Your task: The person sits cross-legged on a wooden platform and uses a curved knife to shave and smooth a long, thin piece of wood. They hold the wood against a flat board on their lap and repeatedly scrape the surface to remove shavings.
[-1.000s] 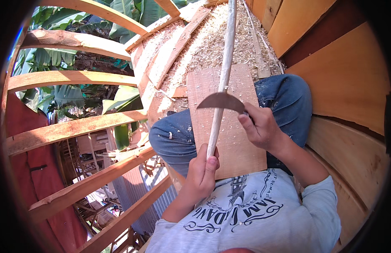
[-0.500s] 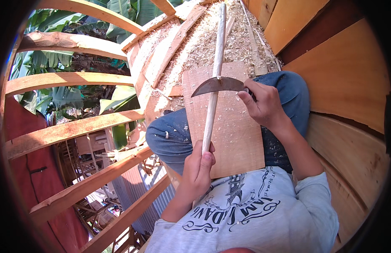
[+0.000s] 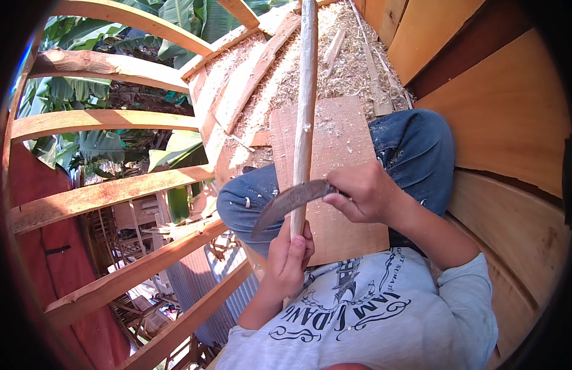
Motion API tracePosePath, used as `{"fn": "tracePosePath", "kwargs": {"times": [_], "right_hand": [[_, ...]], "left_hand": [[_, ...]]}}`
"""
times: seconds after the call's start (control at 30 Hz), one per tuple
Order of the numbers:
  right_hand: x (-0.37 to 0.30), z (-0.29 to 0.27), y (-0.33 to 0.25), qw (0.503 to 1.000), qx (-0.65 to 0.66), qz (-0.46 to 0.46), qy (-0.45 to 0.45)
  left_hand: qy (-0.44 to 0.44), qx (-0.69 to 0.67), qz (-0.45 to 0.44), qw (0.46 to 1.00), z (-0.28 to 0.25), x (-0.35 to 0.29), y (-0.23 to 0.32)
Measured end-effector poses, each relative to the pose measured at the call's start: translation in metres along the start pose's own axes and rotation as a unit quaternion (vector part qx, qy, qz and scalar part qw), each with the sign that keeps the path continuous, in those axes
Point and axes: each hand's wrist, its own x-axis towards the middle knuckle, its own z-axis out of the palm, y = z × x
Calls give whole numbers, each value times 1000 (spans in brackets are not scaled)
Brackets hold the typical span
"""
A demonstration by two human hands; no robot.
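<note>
My left hand (image 3: 288, 258) is closed round the lower end of a long, pale, whittled stick (image 3: 305, 105), which points up and away from me. In my right hand (image 3: 364, 196) is a curved, dark-bladed knife (image 3: 291, 201), its handle mostly hidden by my fingers. The blade lies across the stick a little above my left hand, its tip pointing down and to the left. Beneath both, a flat wooden board (image 3: 344, 237) rests over my lap, dotted with small shavings.
Wood shavings (image 3: 320, 68) and loose wooden strips (image 3: 261, 71) cover the floor ahead. A slatted wooden railing (image 3: 113, 185) runs along the left, with banana leaves beyond. Wooden panels (image 3: 502, 117) stand close on my right. My bent knees (image 3: 415, 145) flank the board.
My right hand has drawn the knife down the stick towards my left hand, and the blade has tilted tip-down. The stick now stands more upright, its far end nearer the top edge.
</note>
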Motion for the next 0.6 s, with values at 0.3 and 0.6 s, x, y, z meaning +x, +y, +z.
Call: {"fn": "tracePosePath", "kwargs": {"times": [0.3,0.6], "right_hand": [[0,0,4,1000,-13,-19,-9],[3,0,4,999,-16,-19,-28]], "left_hand": [[10,25,-6,1000,4,-2,4],[10,6,-11,1000,2,0,2]]}}
